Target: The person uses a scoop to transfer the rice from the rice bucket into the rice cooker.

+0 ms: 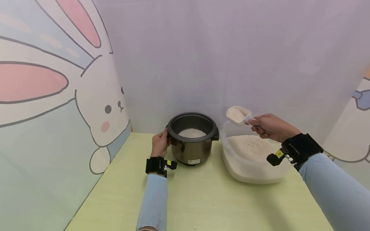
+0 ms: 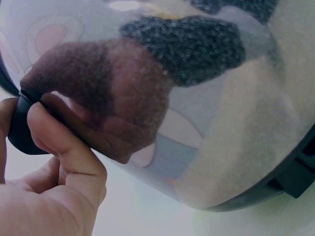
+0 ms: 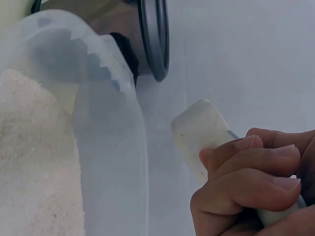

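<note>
A dark metallic rice cooker [image 1: 192, 149] without a lid stands on the table, with white rice [image 1: 192, 133] inside its pot. My left hand [image 1: 160, 143] grips the black side handle [image 2: 27, 125] of the cooker, thumb and fingers pinched round it in the left wrist view. In my right hand [image 1: 273, 126] is the handle of a white scoop [image 1: 237, 114] heaped with rice. The scoop hangs above the rear left rim of a translucent plastic bin [image 1: 254, 175], which holds much rice [image 3: 37, 162]. In the right wrist view the scoop's underside shows, fingers curled round its handle.
The bin stands right of the cooker on a pale yellow-green table [image 1: 208, 205]. A lilac cloth wall [image 1: 202, 57] rises close behind both. At the left is a panel with a cartoon rabbit [image 1: 101, 112]; another printed panel [image 1: 352, 134] stands at the right.
</note>
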Motion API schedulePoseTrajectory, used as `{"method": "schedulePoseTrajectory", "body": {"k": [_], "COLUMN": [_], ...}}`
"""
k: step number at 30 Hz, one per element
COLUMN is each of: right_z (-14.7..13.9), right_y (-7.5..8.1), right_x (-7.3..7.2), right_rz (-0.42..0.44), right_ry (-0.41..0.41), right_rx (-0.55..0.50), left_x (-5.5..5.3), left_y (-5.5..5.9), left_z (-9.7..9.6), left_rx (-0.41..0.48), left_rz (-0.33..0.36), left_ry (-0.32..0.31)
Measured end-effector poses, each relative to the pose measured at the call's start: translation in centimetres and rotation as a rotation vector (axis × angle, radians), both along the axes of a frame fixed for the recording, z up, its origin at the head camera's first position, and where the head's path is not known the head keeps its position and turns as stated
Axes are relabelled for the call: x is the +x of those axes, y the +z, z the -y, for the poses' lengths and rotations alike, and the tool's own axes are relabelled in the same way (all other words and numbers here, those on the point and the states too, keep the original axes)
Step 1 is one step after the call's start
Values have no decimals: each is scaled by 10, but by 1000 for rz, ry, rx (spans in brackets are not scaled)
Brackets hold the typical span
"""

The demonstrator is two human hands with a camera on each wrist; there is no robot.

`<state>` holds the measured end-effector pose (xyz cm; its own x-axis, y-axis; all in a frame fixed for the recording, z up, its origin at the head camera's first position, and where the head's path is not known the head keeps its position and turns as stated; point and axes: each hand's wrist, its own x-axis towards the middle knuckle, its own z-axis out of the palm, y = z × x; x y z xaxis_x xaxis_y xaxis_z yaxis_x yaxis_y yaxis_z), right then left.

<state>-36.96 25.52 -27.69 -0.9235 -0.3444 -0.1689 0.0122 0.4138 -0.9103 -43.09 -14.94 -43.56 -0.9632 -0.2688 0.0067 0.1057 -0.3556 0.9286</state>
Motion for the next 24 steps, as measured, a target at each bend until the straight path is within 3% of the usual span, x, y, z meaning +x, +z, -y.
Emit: {"method": "schedulePoseTrajectory", "body": {"k": [8,15,24], "right_z": [42,71,102], "right_y": [18,32,33], "right_x": [-6,-3,-2], "right_rz": [-66,-131,-201], "right_ry": [-32,-42,-41], "right_rx": [82,93,75], "left_x": [1,2,2], "left_y": [1,0,1], "left_z": [2,2,2], "left_rx": [-2,-10,-5], "left_rz": [-1,1,-22], "left_ry": [-10,-10,-23]}}
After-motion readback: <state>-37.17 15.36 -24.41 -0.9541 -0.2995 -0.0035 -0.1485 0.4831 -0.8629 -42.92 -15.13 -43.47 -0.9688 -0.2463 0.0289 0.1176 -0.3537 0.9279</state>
